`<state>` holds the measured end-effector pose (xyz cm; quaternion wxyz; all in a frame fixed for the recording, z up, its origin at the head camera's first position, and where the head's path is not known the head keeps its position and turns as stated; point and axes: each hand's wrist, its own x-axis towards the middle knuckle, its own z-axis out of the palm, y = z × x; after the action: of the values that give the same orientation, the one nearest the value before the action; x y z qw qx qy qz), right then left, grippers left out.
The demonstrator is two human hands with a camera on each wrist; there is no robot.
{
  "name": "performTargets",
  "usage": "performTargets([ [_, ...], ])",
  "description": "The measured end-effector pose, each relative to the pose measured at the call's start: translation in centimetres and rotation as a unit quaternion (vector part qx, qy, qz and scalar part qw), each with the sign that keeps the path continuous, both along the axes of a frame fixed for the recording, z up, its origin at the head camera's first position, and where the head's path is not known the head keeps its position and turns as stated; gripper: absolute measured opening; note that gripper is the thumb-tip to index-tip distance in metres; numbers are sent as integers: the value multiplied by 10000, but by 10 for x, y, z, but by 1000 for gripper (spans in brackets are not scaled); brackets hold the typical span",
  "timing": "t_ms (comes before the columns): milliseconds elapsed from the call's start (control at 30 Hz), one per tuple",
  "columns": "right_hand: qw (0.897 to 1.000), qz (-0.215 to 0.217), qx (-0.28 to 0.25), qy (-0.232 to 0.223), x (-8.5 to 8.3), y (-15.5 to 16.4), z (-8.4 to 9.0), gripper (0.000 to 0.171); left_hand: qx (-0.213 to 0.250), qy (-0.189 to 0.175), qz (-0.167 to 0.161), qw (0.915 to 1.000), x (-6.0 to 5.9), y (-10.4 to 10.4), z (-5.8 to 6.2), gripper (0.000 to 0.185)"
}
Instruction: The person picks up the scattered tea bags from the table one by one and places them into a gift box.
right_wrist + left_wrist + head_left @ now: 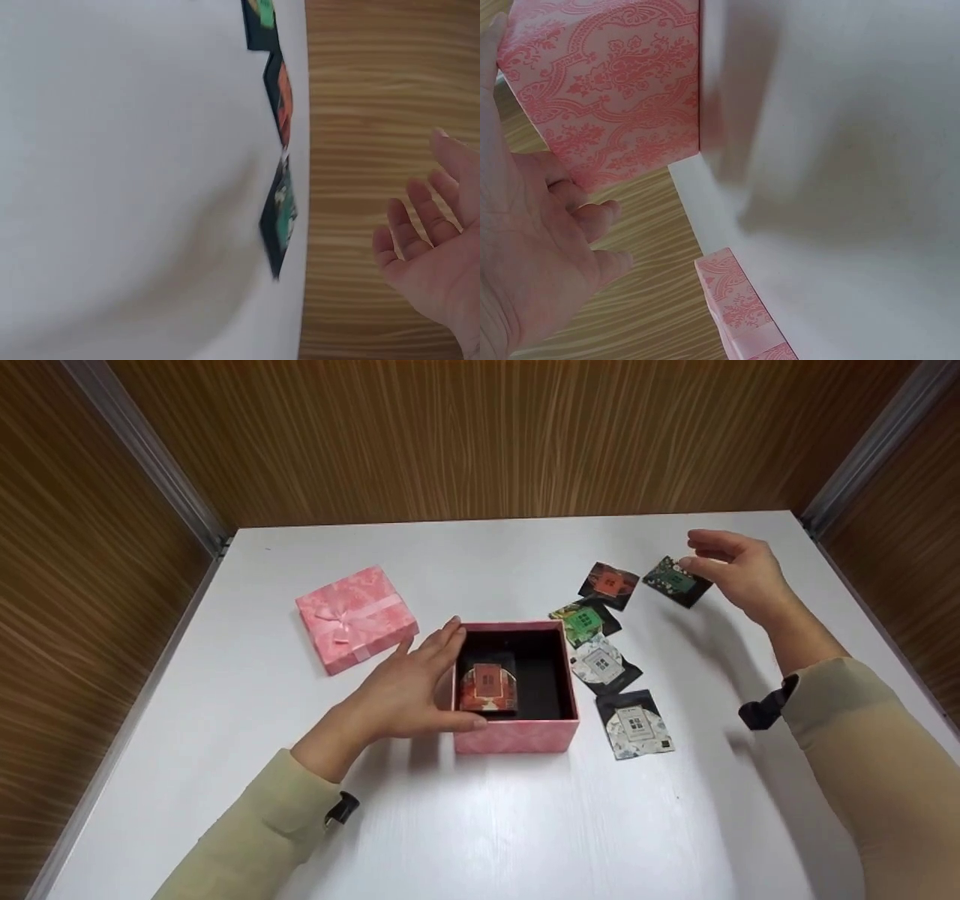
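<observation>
A pink gift box (517,737), lidless with a black inside, stands on the table. My left hand (409,690) holds it at its left side, thumb along the near rim and fingers at the far left corner; the left wrist view shows the patterned wall of the box (622,82) beside that hand (540,240). Inside, at the left, lies a tea sachet with a red label (488,682). My right hand (742,574), fingers loosely bent with nothing in them, hovers above a dark sachet with a green label (671,580). In the right wrist view, the hand (439,247) is apart from that sachet (281,217).
Right of the box lie several more sachets: one orange-labelled (609,583), one bright green (583,620), and two white-patterned ones (600,662), the nearest (636,727) set apart. The pink lid with a bow (356,619) lies at the left. Wood-grain panels (480,435) enclose the table.
</observation>
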<state>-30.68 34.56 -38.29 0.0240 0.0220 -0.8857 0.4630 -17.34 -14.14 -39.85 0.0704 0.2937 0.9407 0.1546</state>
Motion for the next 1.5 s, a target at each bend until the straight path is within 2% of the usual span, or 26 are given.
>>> performTargets([
  [233, 9986, -72, -112, -502, -16, 15, -25, 68, -45, -55, 76, 9999, 1, -2, 0, 133],
  [467, 9950, -117, -39, -996, -23, 29, -44, 75, -10, -19, 22, 10000, 0, 0, -1, 131],
  [733, 9890, -45, -483, -1396, -26, 36, -60, 80, -16, -19, 4, 10000, 0, 0, -2, 131],
  [967, 9850, 39, -636, -1605, -28, 36, -62, 82, -42, 14, 12, 10000, -1, 0, -2, 132],
  [1233, 9859, 136, -483, -1594, -32, 33, -62, 76, -44, 38, 18, 10000, 0, 0, 0, 131],
  [1500, 9859, 18, -179, -1661, -31, 31, -65, 79, -55, 75, -22, 10000, 0, 0, -1, 130],
])
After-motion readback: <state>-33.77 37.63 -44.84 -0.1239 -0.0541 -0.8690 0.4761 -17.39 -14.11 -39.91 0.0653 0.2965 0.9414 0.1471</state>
